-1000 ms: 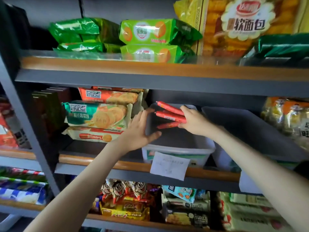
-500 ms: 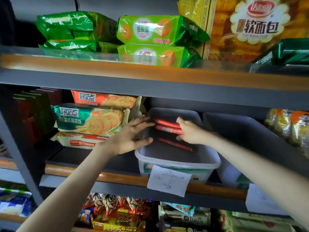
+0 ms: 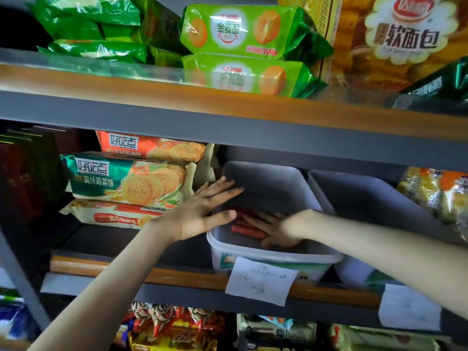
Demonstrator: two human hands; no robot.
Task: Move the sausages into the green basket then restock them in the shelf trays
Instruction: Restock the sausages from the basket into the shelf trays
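**Sausages in left shelf tray, both hands at tray**

Middle shelf [image 3: 177, 279]: two grey trays side by side. Left tray [image 3: 253, 252] holds the red sausages [image 3: 244, 228], lying flat on its floor toward the front. Left hand [image 3: 202, 211]: fingers straight and spread, resting against the tray's left wall. Right hand [image 3: 276, 229]: inside the tray, palm down, fingers laid flat on the sausages. Paper note [image 3: 262, 281] hangs at the tray front.
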